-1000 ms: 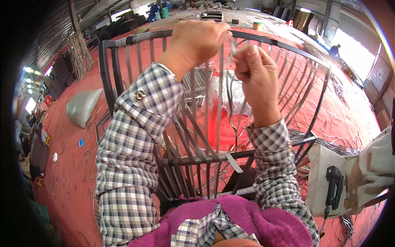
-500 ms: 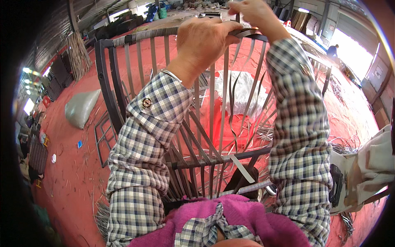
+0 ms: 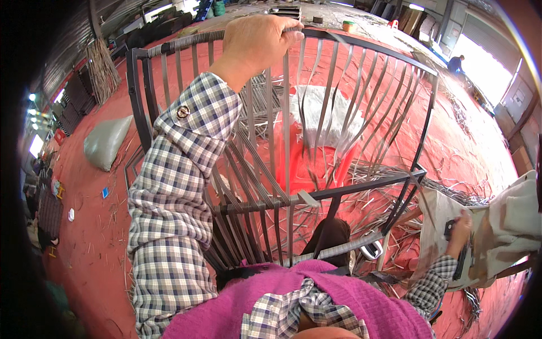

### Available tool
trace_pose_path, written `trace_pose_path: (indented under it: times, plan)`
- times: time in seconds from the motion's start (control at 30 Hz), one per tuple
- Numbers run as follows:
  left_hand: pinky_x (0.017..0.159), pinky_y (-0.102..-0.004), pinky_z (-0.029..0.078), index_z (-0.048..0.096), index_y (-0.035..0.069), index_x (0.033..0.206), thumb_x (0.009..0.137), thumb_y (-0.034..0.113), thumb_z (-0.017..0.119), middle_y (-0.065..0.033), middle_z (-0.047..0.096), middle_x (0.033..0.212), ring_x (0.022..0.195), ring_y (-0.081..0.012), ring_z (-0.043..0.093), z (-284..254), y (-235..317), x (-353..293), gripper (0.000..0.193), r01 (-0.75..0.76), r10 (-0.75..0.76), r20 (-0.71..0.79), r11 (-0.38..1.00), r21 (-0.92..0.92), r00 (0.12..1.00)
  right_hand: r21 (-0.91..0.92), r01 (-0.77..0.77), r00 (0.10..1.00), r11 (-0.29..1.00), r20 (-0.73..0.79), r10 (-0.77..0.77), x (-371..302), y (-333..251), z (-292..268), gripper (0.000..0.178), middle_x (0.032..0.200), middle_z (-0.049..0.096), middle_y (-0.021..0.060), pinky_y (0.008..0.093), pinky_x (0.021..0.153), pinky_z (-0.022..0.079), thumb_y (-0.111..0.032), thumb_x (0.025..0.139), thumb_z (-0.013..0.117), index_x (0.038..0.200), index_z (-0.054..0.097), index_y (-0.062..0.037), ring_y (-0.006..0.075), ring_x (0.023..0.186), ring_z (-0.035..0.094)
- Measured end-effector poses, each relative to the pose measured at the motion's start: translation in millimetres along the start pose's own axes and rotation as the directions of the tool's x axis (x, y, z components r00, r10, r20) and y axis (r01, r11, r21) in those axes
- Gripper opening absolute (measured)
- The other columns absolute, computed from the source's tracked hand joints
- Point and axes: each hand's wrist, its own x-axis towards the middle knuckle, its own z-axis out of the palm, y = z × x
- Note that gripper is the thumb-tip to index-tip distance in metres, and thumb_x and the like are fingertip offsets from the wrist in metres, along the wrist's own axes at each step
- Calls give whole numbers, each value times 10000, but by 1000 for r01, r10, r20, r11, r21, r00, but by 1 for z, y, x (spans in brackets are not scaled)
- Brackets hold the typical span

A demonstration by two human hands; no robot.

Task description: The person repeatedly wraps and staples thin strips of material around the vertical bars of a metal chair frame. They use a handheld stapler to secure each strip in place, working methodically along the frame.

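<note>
Swinging away from the top rail (image 3: pixel 186 41), the right hand (image 3: pixel 462 227) is now reaching to the black tool (image 3: pixel 449 227) on the draped cloth (image 3: pixel 436 206); blur is hiding whether its fingers are clenched. Meanwhile the left hand (image 3: pixel 258 46) is staying up, its fingers grasping the rail of the dark frame (image 3: pixel 136 90), which is resting close before the pink top (image 3: pixel 226 305). Its bars are looking stiff, probably giving the surest hold; the flat strips (image 3: pixel 286 113) are seeming light, bendy and slick.
</note>
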Motion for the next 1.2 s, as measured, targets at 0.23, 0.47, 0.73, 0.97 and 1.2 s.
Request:
trace_pose_path:
  times: [0.23,0.47,0.73,0.97,1.2]
  plan:
    - [657,-321,476,661,46,1026,857,302,599,-89,659,784,710,-163,606,-14,1,48,314,105,-12,459,978,-178,888,327,786,611,525,-274,-743,-1,-147,4,302,1103,596,106,275,927,414,-132,962,443,1191,530,45,170,1039,547]
    - [656,-328,464,666,2,858,882,336,557,-91,644,726,679,-171,595,-2,2,74,353,154,49,629,952,-263,776,800,561,282,214,59,-958,-157,-306,174,173,905,656,142,301,703,493,-58,847,573,994,650,-10,223,795,639]
    - [610,-304,481,598,-15,1005,932,323,508,-74,606,812,649,-164,589,5,6,64,357,99,14,596,983,-156,803,643,675,336,361,168,-927,-193,-316,248,304,849,601,181,441,686,475,-138,827,565,1098,586,-2,357,794,601]
    - [632,-335,478,608,14,983,933,348,476,-95,606,789,660,-201,605,2,13,61,362,41,87,582,978,-204,808,615,662,452,428,128,-883,-198,-312,270,316,888,601,171,413,679,475,-126,824,590,1118,582,-11,338,800,602]
    - [661,-336,491,583,40,1041,920,306,500,-107,623,828,707,-210,633,7,28,52,304,44,40,556,990,-137,830,884,-226,468,409,467,-750,-187,-305,249,234,689,501,-58,229,543,337,-223,873,576,783,624,-12,24,626,406]
